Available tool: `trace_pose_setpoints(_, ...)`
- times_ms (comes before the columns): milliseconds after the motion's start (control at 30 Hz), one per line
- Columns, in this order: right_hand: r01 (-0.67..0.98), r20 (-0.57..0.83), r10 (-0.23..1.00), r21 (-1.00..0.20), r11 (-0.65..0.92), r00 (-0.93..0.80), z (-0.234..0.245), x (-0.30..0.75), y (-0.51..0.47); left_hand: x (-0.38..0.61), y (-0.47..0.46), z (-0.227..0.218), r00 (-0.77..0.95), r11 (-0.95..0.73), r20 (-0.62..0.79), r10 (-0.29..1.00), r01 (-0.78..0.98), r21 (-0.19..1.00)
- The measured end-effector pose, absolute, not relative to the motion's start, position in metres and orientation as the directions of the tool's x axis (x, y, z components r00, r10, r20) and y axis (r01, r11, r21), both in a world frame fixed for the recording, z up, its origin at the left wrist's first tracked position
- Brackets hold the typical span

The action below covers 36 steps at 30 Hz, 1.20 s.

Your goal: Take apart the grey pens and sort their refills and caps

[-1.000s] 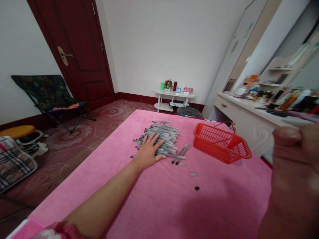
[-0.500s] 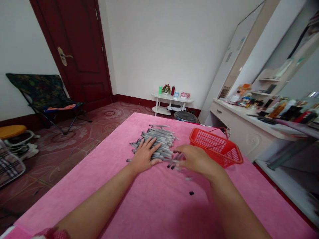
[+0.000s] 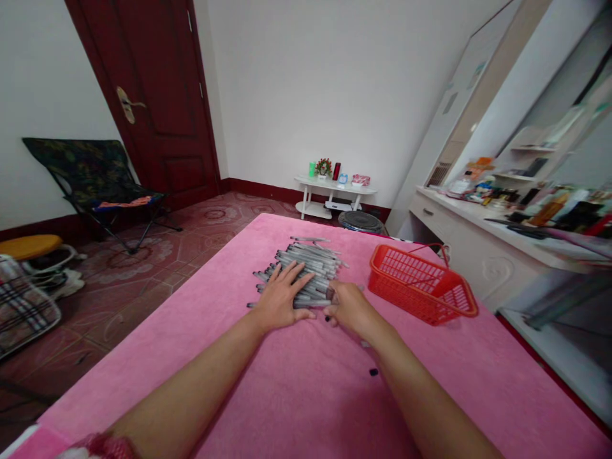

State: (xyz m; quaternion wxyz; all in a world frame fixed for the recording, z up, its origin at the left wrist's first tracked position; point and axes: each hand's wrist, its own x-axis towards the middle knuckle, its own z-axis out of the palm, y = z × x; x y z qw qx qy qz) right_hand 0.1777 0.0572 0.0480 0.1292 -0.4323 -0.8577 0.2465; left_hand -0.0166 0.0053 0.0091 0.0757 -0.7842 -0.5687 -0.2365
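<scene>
A heap of grey pens (image 3: pixel 310 261) lies on a pink cloth (image 3: pixel 296 389) that covers the table. My left hand (image 3: pixel 282 294) rests flat on the near left side of the heap, fingers spread. My right hand (image 3: pixel 350 306) is at the heap's near right corner, fingers curled over a few pens with dark tips. What the fingers grip is partly hidden. A red plastic basket (image 3: pixel 421 287) with a handle stands to the right of the heap, tilted.
A small black cap (image 3: pixel 373 371) lies loose on the cloth near my right forearm. A white dresser (image 3: pixel 482 236) crowded with bottles runs along the right. On the floor are a folding chair (image 3: pixel 90 178), a dark red door (image 3: pixel 153 95) and a low white table (image 3: pixel 335 191).
My right hand came down from close to the camera, reached the loose pens right of the heap and now sits curled on them beside my left hand. The left hand stayed put.
</scene>
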Motion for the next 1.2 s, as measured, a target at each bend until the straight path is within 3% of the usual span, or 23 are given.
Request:
trace_pose_setpoints(100, 0.655, 0.043, 0.799, -0.547, 0.521, -0.600, 0.048, 0.178, 0.059, -0.018, 0.006, 0.008, 0.243, -0.344, 0.460, 0.854, 0.927, 0.149)
trace_pose_setpoints(233, 0.773, 0.073, 0.833, -0.337, 0.537, -0.548, 0.064, 0.193, 0.067, -0.019, 0.007, 0.007, 0.243, -0.351, 0.466, 0.851, 0.923, 0.159)
trace_pose_setpoints(333, 0.812, 0.019, 0.838, -0.233, 0.534, -0.546, 0.071, 0.204, 0.073, -0.019, 0.005, 0.009, 0.245, -0.352, 0.462, 0.852, 0.922, 0.161)
trace_pose_setpoints(533, 0.726, -0.043, 0.744, -0.259, 0.637, -0.667, 0.054, 0.210, 0.078, -0.018, 0.001, 0.012, 0.273, -0.373, 0.458, 0.846, 0.917, 0.144)
trace_pose_setpoints(833, 0.656, 0.066, 0.678, -0.201, 0.728, -0.732, 0.061, 0.213, 0.066, -0.019, -0.002, 0.017, 0.307, -0.445, 0.520, 0.797, 0.881, 0.162)
trace_pose_setpoints(933, 0.641, 0.214, 0.701, -0.288, 0.711, -0.681, 0.072, 0.214, 0.055, -0.019, -0.006, 0.023, 0.304, -0.466, 0.578, 0.757, 0.871, 0.153)
trace_pose_setpoints(1000, 0.590, 0.374, 0.747, -0.459, 0.664, -0.550, 0.074, 0.210, 0.045, -0.018, -0.009, 0.027, 0.270, -0.482, 0.639, 0.721, 0.858, 0.181)
trace_pose_setpoints(1100, 0.294, 0.500, 0.838, -0.785, 0.546, -0.220, 0.069, 0.201, 0.030, -0.010, -0.018, 0.032, 0.124, -0.490, 0.703, 0.700, 0.799, 0.348)
trace_pose_setpoints(1200, -0.048, 0.437, 0.900, -0.898, 0.437, 0.008, 0.060, 0.192, 0.019, 0.005, -0.027, 0.034, -0.045, -0.451, 0.643, 0.765, 0.674, 0.585)
